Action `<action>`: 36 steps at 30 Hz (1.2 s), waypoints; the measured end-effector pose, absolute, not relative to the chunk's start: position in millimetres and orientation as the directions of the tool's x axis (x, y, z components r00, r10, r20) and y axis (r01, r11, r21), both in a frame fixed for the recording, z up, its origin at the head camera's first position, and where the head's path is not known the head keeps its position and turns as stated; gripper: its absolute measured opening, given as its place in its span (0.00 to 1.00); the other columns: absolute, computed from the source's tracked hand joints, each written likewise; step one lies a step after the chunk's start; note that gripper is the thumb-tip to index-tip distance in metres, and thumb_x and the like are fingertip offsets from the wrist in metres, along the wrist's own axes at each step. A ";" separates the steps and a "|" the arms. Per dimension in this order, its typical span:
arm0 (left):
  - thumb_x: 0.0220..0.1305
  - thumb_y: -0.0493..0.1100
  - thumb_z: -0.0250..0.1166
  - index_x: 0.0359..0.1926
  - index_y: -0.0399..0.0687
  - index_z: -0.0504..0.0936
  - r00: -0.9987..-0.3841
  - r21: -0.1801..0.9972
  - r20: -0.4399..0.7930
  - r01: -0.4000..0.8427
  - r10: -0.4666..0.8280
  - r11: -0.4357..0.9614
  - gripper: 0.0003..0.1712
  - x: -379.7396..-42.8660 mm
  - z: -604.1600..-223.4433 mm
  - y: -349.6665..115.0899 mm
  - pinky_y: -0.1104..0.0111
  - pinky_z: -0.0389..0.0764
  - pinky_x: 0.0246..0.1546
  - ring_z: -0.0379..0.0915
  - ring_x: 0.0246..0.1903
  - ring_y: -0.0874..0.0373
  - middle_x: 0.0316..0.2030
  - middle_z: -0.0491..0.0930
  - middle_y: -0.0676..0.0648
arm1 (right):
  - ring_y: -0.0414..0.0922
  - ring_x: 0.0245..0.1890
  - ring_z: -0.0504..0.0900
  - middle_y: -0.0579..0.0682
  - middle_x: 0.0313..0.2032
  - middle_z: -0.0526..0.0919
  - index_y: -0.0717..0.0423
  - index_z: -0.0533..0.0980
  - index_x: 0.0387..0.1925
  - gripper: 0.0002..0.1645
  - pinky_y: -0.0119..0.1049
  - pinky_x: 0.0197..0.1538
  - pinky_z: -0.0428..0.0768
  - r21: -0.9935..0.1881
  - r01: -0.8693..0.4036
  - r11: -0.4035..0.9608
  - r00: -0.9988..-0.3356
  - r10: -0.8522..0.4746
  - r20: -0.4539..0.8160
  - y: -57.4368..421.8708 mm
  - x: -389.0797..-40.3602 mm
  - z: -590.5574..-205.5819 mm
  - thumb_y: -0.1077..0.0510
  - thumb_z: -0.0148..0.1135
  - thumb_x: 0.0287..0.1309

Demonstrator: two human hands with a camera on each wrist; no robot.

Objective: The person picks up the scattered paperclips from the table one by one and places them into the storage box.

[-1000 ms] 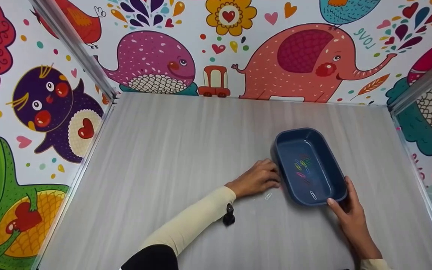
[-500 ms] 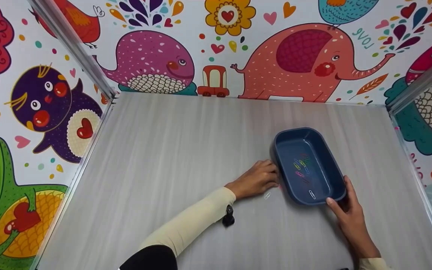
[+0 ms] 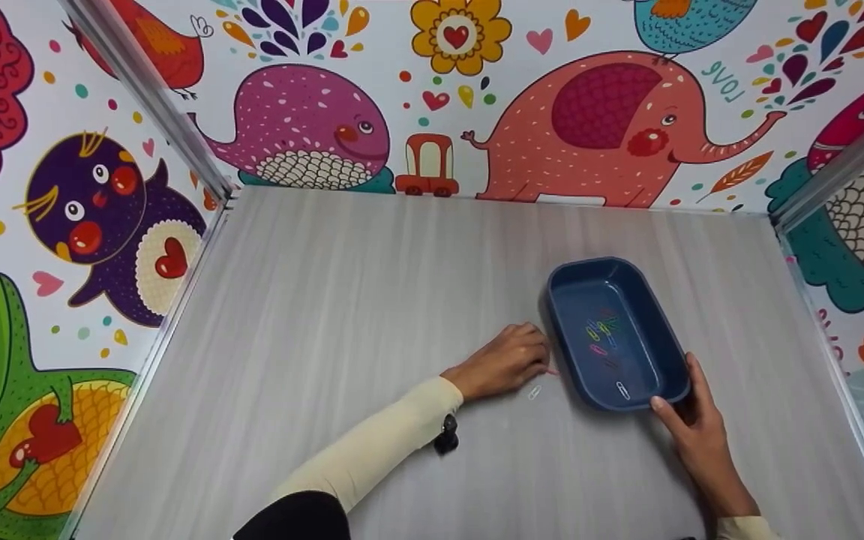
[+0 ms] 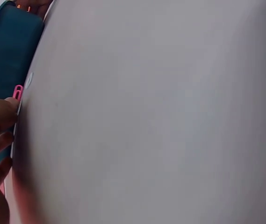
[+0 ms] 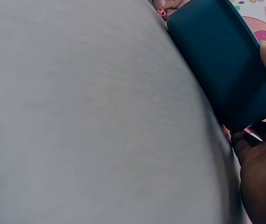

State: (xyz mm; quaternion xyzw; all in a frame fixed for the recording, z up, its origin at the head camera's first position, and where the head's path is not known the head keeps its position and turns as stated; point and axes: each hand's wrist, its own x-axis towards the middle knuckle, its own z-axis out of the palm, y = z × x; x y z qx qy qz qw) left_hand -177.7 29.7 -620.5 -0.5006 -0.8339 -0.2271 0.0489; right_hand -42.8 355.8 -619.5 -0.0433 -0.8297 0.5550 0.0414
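Beside the left wall of a dark blue plastic tub (image 3: 657, 330), my left hand (image 3: 498, 363) pinches a pink paper clip (image 4: 18, 90) between thumb and fingers. Its end sticks out past the fingertips, just above or on the tabletop. A white paper clip (image 3: 535, 392) lies on the table close to that hand. My right hand (image 3: 702, 439) grips the tub's near right corner, thumb over the rim and fingers against the outside. Inside the tub lie several coloured paper clips (image 3: 598, 349), plus a white clip (image 3: 622, 390) near its front end.
The pale wood-grain tabletop (image 3: 342, 300) runs back to printed panels (image 3: 432, 97) with cartoon animals. Metal strips (image 3: 154, 112) line the panel corners. A small black device (image 3: 445, 435) sits at the left wrist, over a cream sleeve (image 3: 379, 442).
My left hand has drawn back slightly leftward from the tub, and more of the pink paper clip shows. The right hand and the tub stay practically still.
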 end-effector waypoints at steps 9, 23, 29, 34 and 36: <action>0.82 0.43 0.66 0.44 0.48 0.87 -0.507 0.370 0.365 0.849 0.781 0.377 0.06 -176.1 -615.7 14.8 0.61 0.79 0.58 0.78 0.54 0.54 0.46 0.86 0.51 | 0.44 0.83 0.53 0.59 0.88 0.43 0.49 0.41 0.91 0.56 0.14 0.67 0.62 -0.913 0.039 0.407 -0.991 0.130 0.015 356.5 -42.6 -619.5 0.61 0.66 0.79; 0.80 0.35 0.66 0.46 0.40 0.86 -0.526 0.516 0.392 0.805 0.754 0.294 0.04 -183.7 -592.6 7.8 0.61 0.79 0.61 0.80 0.52 0.50 0.45 0.87 0.45 | 0.43 0.84 0.51 0.59 0.88 0.42 0.49 0.40 0.91 0.56 0.15 0.68 0.61 -0.918 0.047 0.394 -0.992 0.125 0.003 356.8 -42.4 -618.7 0.60 0.66 0.80; 0.80 0.36 0.66 0.46 0.40 0.87 -0.534 0.545 0.360 0.786 0.765 0.292 0.05 -185.8 -582.2 8.0 0.62 0.78 0.61 0.80 0.53 0.50 0.45 0.88 0.45 | 0.44 0.84 0.51 0.58 0.89 0.42 0.48 0.40 0.91 0.56 0.14 0.68 0.61 -0.912 0.057 0.406 -0.992 0.130 -0.004 357.1 -43.1 -619.3 0.60 0.66 0.80; 0.80 0.37 0.66 0.46 0.40 0.88 -0.520 0.524 0.362 0.800 0.774 0.293 0.05 -186.9 -575.0 10.7 0.64 0.79 0.59 0.80 0.51 0.50 0.44 0.88 0.45 | 0.43 0.83 0.51 0.58 0.88 0.43 0.48 0.41 0.91 0.56 0.14 0.67 0.62 -0.911 0.049 0.410 -0.991 0.130 0.006 356.6 -43.1 -619.6 0.60 0.66 0.79; 0.80 0.37 0.66 0.46 0.40 0.88 -0.513 0.516 0.360 0.806 0.779 0.292 0.05 -187.7 -571.7 12.4 0.63 0.79 0.59 0.80 0.51 0.50 0.45 0.88 0.45 | 0.43 0.83 0.52 0.58 0.88 0.44 0.48 0.41 0.91 0.56 0.14 0.67 0.62 -0.911 0.046 0.410 -0.991 0.131 0.009 356.2 -43.0 -619.5 0.60 0.66 0.79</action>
